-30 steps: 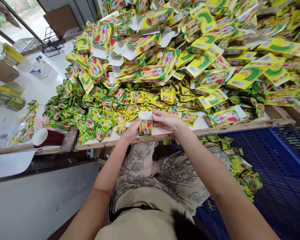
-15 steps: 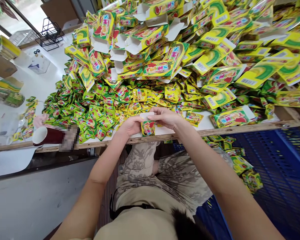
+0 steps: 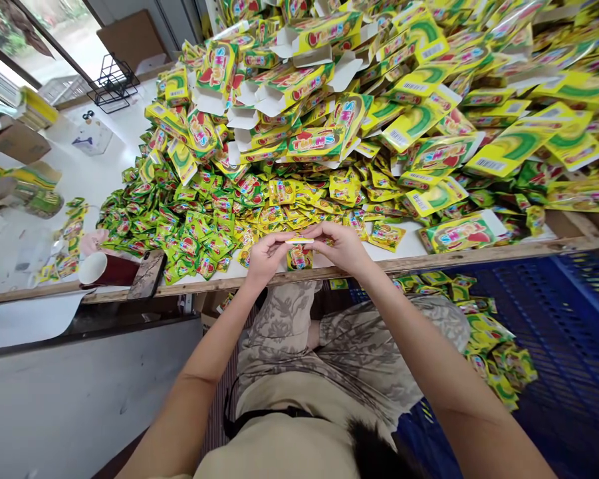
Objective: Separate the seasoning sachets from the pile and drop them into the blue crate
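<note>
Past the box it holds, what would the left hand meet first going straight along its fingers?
Most likely the right hand, facing the left hand across the box; depth is unclear.

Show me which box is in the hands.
The box between the left hand and right hand, fingers at its top; the other boxes lie untouched.

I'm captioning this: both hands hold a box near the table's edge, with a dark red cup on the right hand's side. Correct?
Wrong side: in the head view, the dark red cup is left of the left hand; the rest stands.
</note>
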{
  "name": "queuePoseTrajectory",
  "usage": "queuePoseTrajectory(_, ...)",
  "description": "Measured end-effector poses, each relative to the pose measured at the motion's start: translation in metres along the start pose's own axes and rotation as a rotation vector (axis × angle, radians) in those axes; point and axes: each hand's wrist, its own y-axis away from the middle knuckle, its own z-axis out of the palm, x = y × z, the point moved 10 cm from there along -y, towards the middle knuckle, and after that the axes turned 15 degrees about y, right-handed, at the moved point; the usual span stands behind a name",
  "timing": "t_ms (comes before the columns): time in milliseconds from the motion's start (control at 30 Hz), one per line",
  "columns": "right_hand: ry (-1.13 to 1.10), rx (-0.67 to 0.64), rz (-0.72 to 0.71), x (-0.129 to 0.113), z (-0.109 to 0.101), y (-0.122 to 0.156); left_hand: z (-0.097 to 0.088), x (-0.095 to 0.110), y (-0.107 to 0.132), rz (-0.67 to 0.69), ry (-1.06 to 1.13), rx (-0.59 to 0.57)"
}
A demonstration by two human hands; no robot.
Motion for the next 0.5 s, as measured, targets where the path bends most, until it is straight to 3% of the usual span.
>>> queuePoseTrajectory(167,-0.099,-0.040,0.060,0.007,0.006,0.002,-0.001,-0.008,0.000,-0.055,0.055,0.011)
queuePoseTrajectory(367,-0.064,-0.070,0.073,0.002,0.009,0.001,-0.005,-0.011,-0.002,-0.078,0.120,0.181)
queuePoseTrajectory(500,-0.036,-0.061,0.095,0.004,0.007,0.002,-0.004,-0.012,0.000,-0.122,0.101,0.210)
